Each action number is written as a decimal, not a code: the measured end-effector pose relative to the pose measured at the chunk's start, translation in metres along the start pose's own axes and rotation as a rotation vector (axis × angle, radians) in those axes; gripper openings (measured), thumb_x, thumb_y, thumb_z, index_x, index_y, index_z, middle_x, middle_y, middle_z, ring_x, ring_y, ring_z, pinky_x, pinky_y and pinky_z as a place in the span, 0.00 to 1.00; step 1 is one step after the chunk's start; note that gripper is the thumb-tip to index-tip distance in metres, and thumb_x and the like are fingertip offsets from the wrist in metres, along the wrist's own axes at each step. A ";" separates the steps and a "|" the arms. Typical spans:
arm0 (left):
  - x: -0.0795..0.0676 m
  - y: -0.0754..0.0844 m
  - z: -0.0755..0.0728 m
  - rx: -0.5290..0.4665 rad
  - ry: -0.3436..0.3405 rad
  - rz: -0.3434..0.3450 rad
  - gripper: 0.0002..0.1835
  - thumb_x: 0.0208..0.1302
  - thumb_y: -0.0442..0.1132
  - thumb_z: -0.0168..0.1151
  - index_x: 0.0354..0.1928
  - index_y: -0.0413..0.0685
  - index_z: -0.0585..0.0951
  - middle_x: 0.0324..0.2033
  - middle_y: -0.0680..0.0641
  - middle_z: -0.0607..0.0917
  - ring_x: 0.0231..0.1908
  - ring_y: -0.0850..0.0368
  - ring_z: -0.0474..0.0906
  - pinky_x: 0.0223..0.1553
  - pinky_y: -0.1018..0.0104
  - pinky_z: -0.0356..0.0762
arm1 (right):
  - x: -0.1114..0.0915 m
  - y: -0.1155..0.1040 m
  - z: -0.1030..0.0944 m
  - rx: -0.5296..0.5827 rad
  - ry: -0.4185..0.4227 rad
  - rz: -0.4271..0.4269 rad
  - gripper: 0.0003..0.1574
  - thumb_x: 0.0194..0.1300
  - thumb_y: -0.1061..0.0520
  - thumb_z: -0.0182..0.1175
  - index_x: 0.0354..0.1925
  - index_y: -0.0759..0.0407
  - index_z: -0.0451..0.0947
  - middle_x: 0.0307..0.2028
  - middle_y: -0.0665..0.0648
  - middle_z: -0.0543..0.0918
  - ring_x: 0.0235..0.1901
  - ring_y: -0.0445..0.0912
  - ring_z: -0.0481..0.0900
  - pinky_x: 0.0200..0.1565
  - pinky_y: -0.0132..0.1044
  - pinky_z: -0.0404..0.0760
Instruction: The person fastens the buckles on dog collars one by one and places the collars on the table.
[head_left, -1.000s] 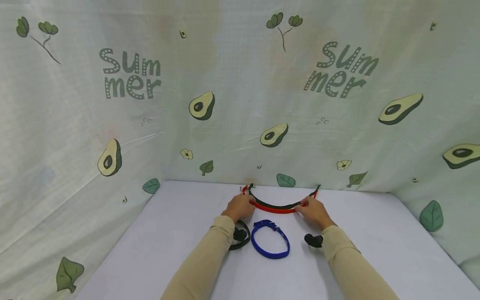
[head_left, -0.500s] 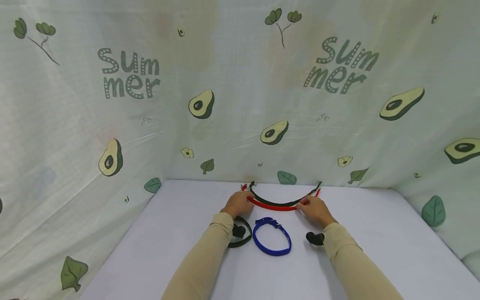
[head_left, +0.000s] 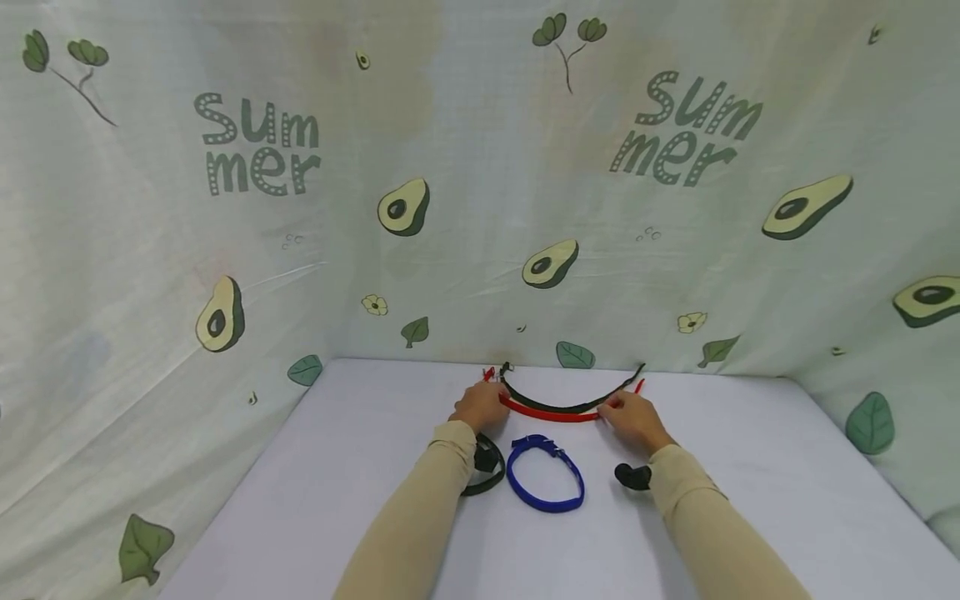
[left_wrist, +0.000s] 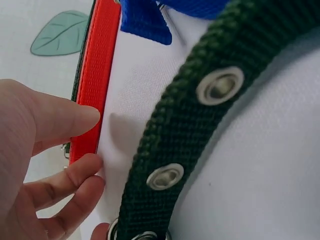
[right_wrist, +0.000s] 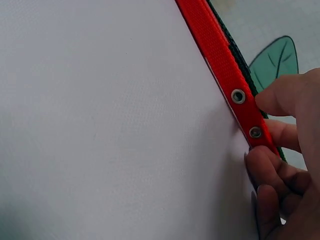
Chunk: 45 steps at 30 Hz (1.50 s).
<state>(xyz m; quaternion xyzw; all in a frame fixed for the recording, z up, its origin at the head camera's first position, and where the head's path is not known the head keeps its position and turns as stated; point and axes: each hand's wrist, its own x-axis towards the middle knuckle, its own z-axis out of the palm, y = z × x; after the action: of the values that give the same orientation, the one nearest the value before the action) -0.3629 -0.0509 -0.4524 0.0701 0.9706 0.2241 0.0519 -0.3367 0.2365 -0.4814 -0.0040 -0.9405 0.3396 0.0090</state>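
A red collar [head_left: 551,415] lies in a shallow curve near the back of the table, held at both sides. My left hand [head_left: 480,407] grips its left part; in the left wrist view the thumb rests on the red webbing [left_wrist: 95,75] with fingers at its edge. Towards the other end, my right hand [head_left: 633,421] pinches it beside metal eyelets [right_wrist: 238,96]. Right behind it runs a dark green collar [head_left: 611,391], also stretched out. Closer to me, a blue collar [head_left: 555,506] is buckled into a loop. Beside that lies another dark green collar [left_wrist: 190,125], looped, partly hidden by the left arm.
The white table [head_left: 300,500] ends at a hanging cloth [head_left: 465,167] printed with avocados, leaves and lettering. Black wrist-worn devices show under the left wrist and beside the right wrist [head_left: 632,477].
The red collar's right end has drawn slightly apart from the green collar's end. Both hands still hold the red collar and have barely moved. The head view has tilted slightly.
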 end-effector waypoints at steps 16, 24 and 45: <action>0.004 -0.006 -0.004 -0.073 0.013 -0.043 0.06 0.60 0.37 0.68 0.39 0.51 0.83 0.33 0.49 0.81 0.35 0.50 0.75 0.37 0.54 0.72 | -0.001 -0.004 -0.001 -0.016 0.083 0.031 0.15 0.68 0.53 0.57 0.36 0.64 0.81 0.33 0.59 0.82 0.37 0.54 0.76 0.40 0.46 0.73; 0.012 -0.007 0.000 -0.154 0.035 -0.022 0.06 0.57 0.41 0.73 0.35 0.52 0.85 0.33 0.51 0.81 0.35 0.53 0.74 0.35 0.61 0.71 | -0.007 -0.002 -0.006 0.026 0.140 0.064 0.14 0.68 0.54 0.54 0.35 0.65 0.79 0.31 0.59 0.81 0.36 0.55 0.75 0.38 0.45 0.72; 0.003 -0.025 -0.006 -0.620 -0.054 -0.004 0.14 0.66 0.47 0.65 0.39 0.42 0.86 0.35 0.50 0.85 0.40 0.51 0.81 0.47 0.57 0.76 | -0.027 0.003 0.001 0.211 0.192 0.085 0.27 0.72 0.50 0.51 0.54 0.70 0.81 0.54 0.70 0.81 0.58 0.66 0.73 0.59 0.58 0.69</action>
<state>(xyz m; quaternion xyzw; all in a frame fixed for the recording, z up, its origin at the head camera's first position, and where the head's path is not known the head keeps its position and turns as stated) -0.3698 -0.0754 -0.4587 0.0548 0.8544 0.5075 0.0972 -0.3099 0.2376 -0.4845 -0.0754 -0.8934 0.4347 0.0847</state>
